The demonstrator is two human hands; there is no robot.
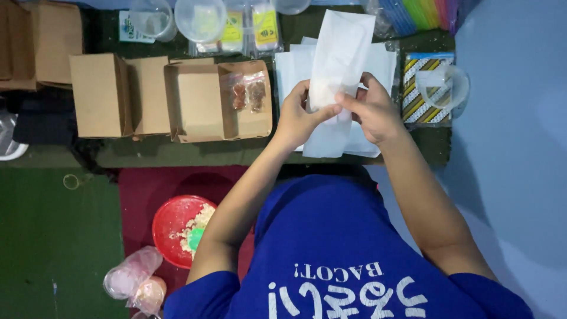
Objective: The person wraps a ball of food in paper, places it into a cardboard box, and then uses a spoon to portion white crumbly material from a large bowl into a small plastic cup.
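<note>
My left hand [297, 118] and my right hand [373, 111] both pinch a long white paper bag [341, 50] near its middle, holding it up over a stack of similar white bags [289, 68] on the dark green mat. My fingertips meet on the bag's front face. Just left of my left hand stands an open brown cardboard box [204, 103], with a small clear packet of reddish pieces [248, 93] on its flap.
More folded brown boxes [100, 94] lie to the left. A red bowl [176, 224] of pale crumbs with a green scoop sits near my left elbow, with clear plastic bags [133, 279] beside it. Plastic cups [201, 18], a striped packet [426, 88] and coloured straws [413, 12] line the far edge.
</note>
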